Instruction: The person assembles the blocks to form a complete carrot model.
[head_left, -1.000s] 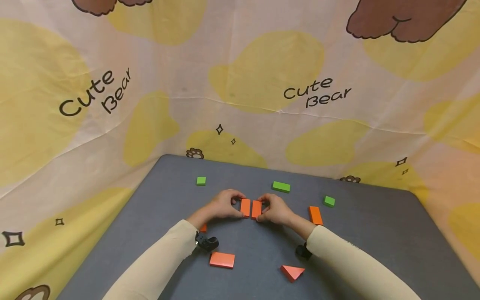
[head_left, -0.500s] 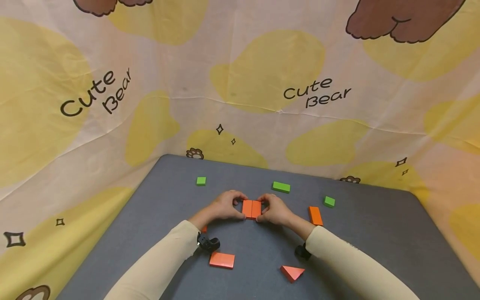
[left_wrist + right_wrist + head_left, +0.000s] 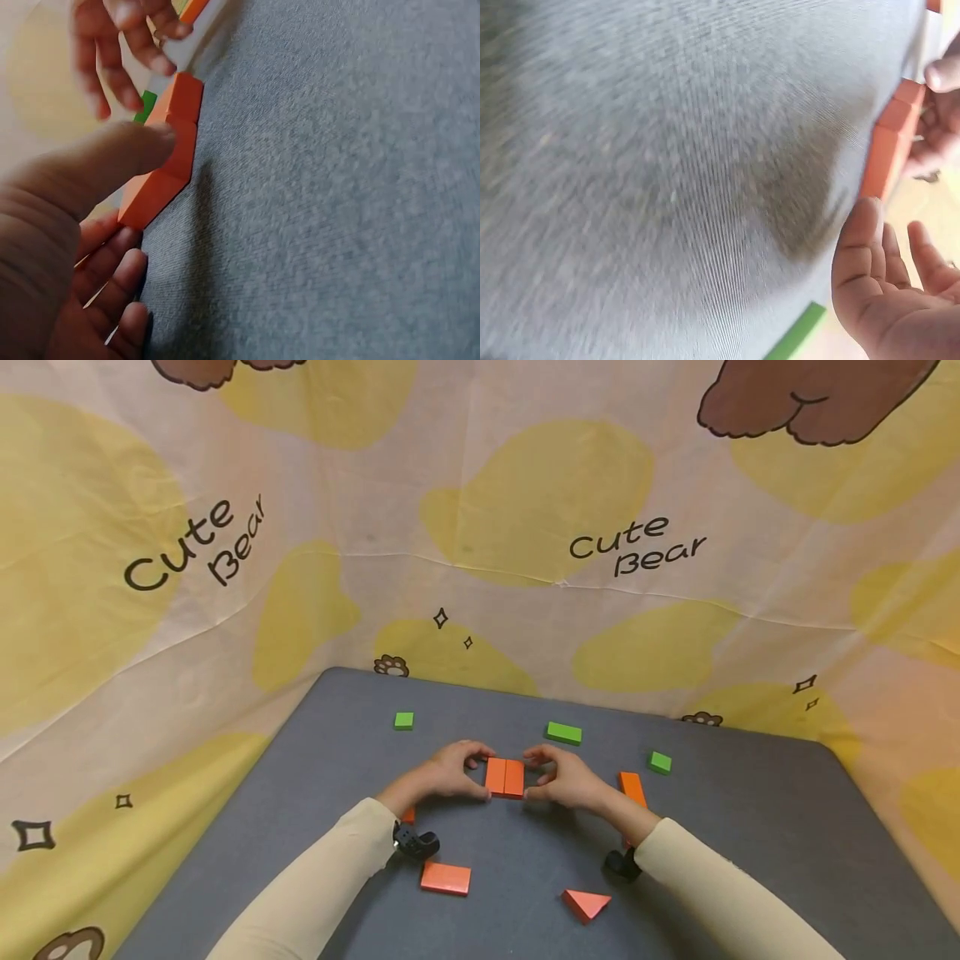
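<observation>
Two orange rectangular blocks lie side by side, touching along their long edges, mid-table in the head view. My left hand [image 3: 450,770] pinches the left orange block [image 3: 496,775] by its ends, thumb on the near end and fingers at the far end. Just right of the pair, my right hand [image 3: 566,779] has its thumb and fingers spread apart, holding nothing. A narrow gap separates it from the right orange block [image 3: 514,778] in the head view. In the left wrist view, the thumb [image 3: 154,146] covers part of the left block.
Green blocks [image 3: 564,732] [image 3: 403,721] [image 3: 660,762] lie toward the back of the grey table [image 3: 517,852]. An orange block [image 3: 632,787] is partly behind my right wrist, another [image 3: 408,815] by my left. Nearer lie a salmon rectangular block [image 3: 446,878] and a triangular block [image 3: 587,905].
The gap between the two orange blocks closed as my left hand moved its block rightward. Since then my right hand has let go of the right block and shifted slightly right.
</observation>
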`<state>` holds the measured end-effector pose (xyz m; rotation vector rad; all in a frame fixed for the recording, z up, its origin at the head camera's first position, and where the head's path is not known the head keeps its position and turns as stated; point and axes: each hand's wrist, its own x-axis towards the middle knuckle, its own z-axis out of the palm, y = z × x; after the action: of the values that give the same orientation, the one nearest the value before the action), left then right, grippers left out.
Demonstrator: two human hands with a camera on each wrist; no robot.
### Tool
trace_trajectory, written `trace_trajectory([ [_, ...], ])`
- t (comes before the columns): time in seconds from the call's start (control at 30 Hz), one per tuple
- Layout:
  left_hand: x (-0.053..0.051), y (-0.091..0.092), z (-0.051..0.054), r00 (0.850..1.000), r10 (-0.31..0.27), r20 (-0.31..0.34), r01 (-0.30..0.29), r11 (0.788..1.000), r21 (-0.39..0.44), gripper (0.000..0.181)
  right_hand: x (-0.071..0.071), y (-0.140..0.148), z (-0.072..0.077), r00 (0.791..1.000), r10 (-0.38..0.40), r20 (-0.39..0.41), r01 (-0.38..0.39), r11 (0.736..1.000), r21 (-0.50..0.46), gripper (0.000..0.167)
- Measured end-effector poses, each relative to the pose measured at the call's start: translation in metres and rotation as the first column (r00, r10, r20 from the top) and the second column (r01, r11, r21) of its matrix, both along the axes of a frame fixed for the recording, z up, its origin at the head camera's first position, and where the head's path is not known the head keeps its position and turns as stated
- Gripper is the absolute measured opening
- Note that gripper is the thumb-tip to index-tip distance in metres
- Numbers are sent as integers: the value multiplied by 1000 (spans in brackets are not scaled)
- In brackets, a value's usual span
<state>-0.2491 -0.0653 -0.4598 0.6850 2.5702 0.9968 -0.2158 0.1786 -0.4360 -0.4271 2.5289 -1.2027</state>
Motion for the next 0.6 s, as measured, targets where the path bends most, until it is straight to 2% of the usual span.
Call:
trace_trajectory([
  [0.1, -1, -2, -1, 1000, -14, 20, 13, 1000, 11, 67, 5, 11, 7, 1000, 23, -6, -23, 1000, 3, 59],
  [0.27, -2, -4, -2, 1000, -13, 16, 12, 999, 31, 64, 15, 32, 18, 999, 34, -37, -34, 999, 0, 55],
  [0.6, -2, -2, -6, 999, 25, 35, -26, 999, 47, 58, 28, 85, 25, 993, -64, -99, 70, 996, 61, 48],
])
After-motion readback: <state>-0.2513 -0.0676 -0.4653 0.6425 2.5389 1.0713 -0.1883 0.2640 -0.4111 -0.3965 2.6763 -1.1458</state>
